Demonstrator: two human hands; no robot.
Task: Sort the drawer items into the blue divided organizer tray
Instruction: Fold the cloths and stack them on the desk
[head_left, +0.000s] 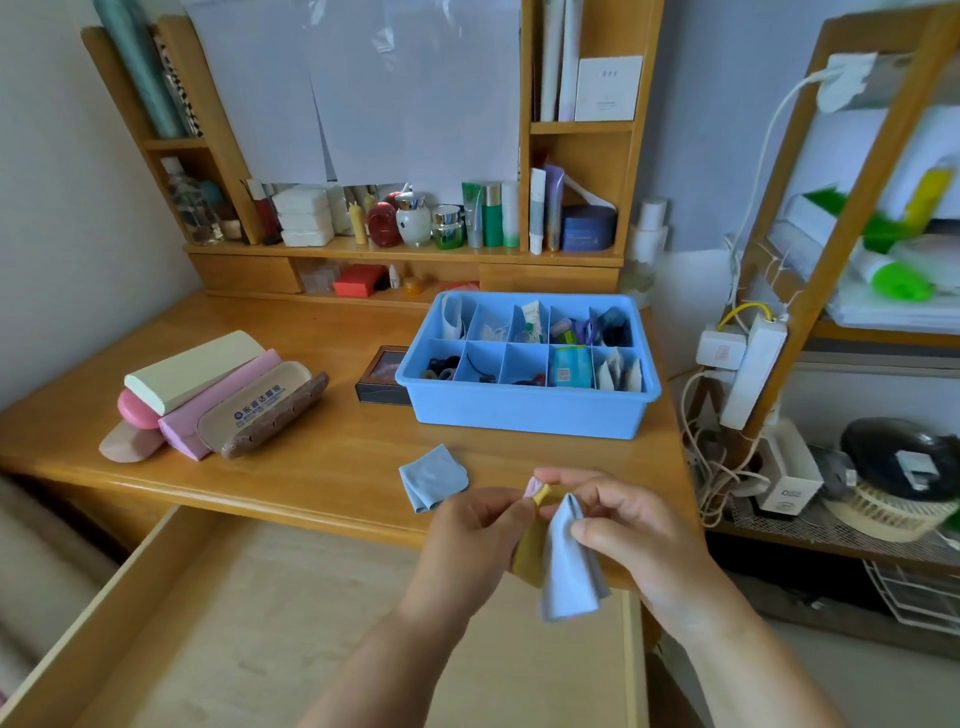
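Observation:
The blue divided organizer tray (524, 410) stands on the desk at centre right, its compartments holding hair ties, packets, tubes and small items. Both my hands hover over the desk's front edge, above the open drawer (249, 623). My left hand (478, 540) pinches a yellow cloth (529, 551) with a pink edge showing at its top. My right hand (634, 530) pinches a light blue cloth (571, 577) that hangs down between the hands. A second light blue cloth (434, 477), folded, lies on the desk just left of my hands.
Several glasses cases (218, 389) lie stacked at the desk's left. A dark small box (384, 376) sits against the tray's left side. Cosmetics bottles line the back shelf (415, 249). A wire rack with cables and a power strip (753, 369) stands to the right.

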